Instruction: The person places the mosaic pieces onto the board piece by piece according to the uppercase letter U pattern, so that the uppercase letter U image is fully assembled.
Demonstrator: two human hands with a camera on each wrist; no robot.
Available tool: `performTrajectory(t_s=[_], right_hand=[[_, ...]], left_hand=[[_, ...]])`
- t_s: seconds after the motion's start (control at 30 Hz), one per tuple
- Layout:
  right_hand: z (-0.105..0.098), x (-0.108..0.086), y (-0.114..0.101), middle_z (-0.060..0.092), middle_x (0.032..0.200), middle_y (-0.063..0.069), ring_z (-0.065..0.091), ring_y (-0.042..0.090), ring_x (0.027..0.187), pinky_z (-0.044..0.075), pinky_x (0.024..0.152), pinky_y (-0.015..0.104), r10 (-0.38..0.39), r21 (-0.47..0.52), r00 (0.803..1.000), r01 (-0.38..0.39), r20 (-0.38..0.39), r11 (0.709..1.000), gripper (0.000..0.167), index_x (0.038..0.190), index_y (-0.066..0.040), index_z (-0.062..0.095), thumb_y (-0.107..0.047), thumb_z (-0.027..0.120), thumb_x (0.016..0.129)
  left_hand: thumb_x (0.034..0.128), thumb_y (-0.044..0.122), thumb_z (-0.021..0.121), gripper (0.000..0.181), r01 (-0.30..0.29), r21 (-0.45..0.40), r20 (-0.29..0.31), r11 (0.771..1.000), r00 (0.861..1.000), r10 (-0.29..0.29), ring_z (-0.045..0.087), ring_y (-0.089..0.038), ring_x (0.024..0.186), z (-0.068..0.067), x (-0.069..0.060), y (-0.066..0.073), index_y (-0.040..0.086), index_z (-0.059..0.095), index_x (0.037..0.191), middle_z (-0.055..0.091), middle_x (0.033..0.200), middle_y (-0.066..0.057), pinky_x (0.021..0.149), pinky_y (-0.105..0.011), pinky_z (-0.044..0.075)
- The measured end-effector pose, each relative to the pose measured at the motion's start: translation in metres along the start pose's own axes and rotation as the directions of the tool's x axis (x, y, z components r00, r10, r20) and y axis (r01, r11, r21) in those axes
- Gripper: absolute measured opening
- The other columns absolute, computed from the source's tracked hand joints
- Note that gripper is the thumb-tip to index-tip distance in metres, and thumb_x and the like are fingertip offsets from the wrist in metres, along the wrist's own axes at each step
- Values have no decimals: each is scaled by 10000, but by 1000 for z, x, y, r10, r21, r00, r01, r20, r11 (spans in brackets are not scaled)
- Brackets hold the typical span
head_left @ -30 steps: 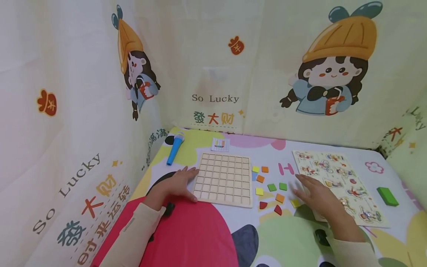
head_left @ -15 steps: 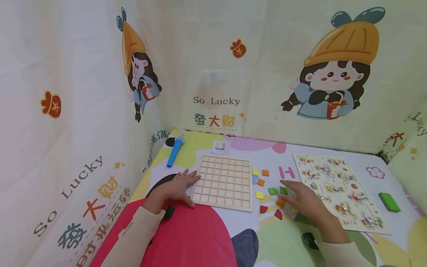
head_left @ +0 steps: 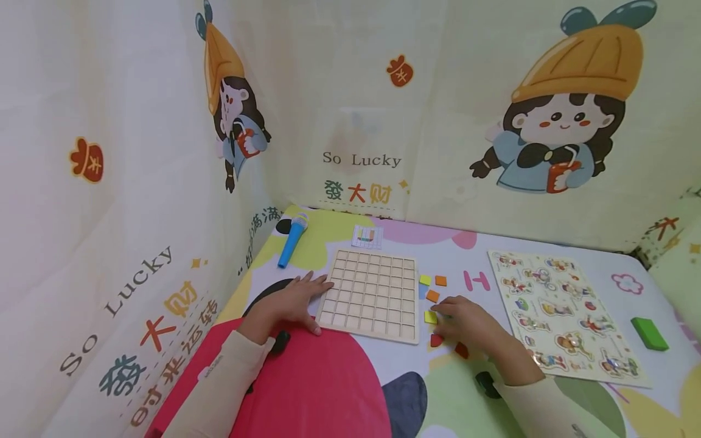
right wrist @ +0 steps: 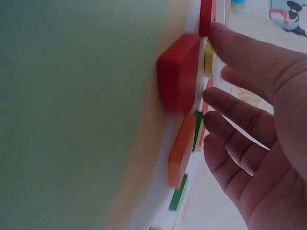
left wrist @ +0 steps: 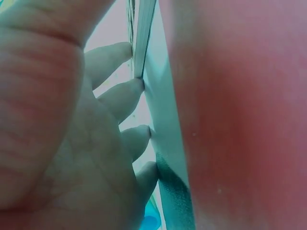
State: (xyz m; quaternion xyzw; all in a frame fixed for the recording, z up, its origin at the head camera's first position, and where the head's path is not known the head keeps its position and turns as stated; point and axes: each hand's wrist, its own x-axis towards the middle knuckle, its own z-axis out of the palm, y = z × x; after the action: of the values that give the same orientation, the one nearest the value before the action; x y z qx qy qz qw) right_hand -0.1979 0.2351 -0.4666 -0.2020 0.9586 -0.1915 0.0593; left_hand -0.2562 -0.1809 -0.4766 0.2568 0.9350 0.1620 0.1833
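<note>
Tablecloth [head_left: 312, 380] | microphone [head_left: 292, 243], puzzle [head_left: 575, 311] flank grid board [head_left: 368, 296] | right fingers [head_left: 453, 303] among tiles [head_left: 430, 317]

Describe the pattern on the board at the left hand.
The board is a pale grid of squares, clearest in the head view.

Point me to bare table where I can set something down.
Free: the red cloth in front of the grid board, between the sleeves; the pink cloth between the picture card and puzzle board. Crowded: right of the grid board, with loose tiles around the right grip.
</note>
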Motion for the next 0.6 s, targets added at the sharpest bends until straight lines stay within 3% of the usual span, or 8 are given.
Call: performTrajectory(t_s=[0.1, 0.23, 0.4, 0.6], right_hand=[[2, 5, -7, 636, 1059, 8, 572, 248, 1027, 500, 882, 428, -65, -42, 998, 65, 1, 997, 334, 1119, -88, 730, -221, 797, 820], [3, 11, -11, 638, 978, -14, 580, 211, 935, 515, 834, 399, -121, -79, 993, 120, -8, 990, 271, 1040, -76, 743, -193, 809, 806], [5, 15, -11, 621, 925, -46, 557, 140, 839, 527, 776, 331, -119, -141, 993, 117, -3, 983, 257, 1005, -90, 751, -205, 826, 787], [4, 18, -9, 623, 935, -40, 573, 143, 843, 534, 784, 335, -150, -166, 989, 149, 8, 975, 219, 989, -86, 740, -167, 810, 798]], left_hand=[[616, 514, 879, 1119, -8, 16, 8, 1000, 1000, 7, 45, -317, 1469, -4, -2, -2, 272, 303, 1544, 213, 1600, 9, 1157, -502, 94], [620, 514, 878, 1096, -28, -36, 13, 999, 1000, 28, 27, -306, 1472, -8, -4, -7, 272, 326, 1536, 203, 1602, 27, 1157, -502, 83], [664, 510, 854, 1028, -106, -104, -14, 989, 994, 105, 16, -306, 1472, -5, -2, -13, 254, 354, 1525, 202, 1603, 15, 1157, -506, 58], [679, 493, 851, 1007, -129, -115, -30, 985, 992, 126, 9, -323, 1470, 1, -1, -14, 238, 363, 1522, 203, 1603, -3, 1152, -524, 48]])
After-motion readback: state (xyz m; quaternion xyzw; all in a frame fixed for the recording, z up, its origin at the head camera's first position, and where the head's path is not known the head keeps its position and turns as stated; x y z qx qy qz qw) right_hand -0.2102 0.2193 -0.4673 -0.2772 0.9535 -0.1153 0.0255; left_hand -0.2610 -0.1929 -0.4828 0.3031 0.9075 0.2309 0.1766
